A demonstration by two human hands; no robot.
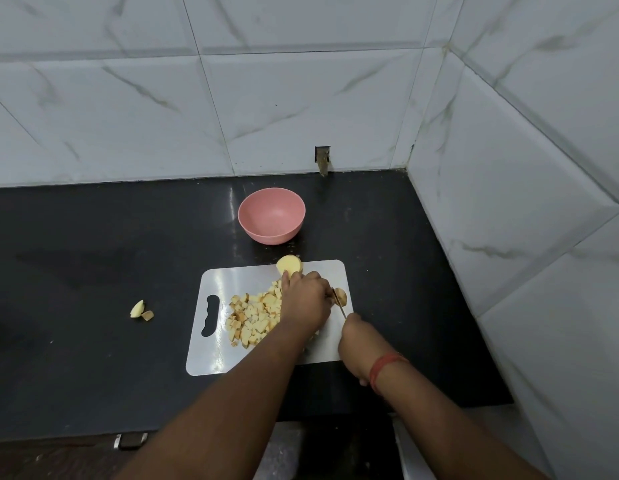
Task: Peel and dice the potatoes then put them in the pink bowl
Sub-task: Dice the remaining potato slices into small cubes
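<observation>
Head view shows the left hand [306,301] pinning a potato piece [341,295] on the board [211,355], right hand [358,341] gripping the knife [339,303]; a slip could nick those curled fingers.

Black counter [93,237]: cutting board [211,362], pink bowl [271,216], potato scraps [141,310].

Open counter [93,271] left of board [211,358]; potato half [289,264] fronts pink bowl [271,216].

A single head-worn wide-angle view is provided, directed forward and steeply down onto the black counter [93,271]. The cutting board [266,317] is framed slightly below centre at arm's reach. Tiled walls [232,81] are seen across the upper and right frame.
</observation>
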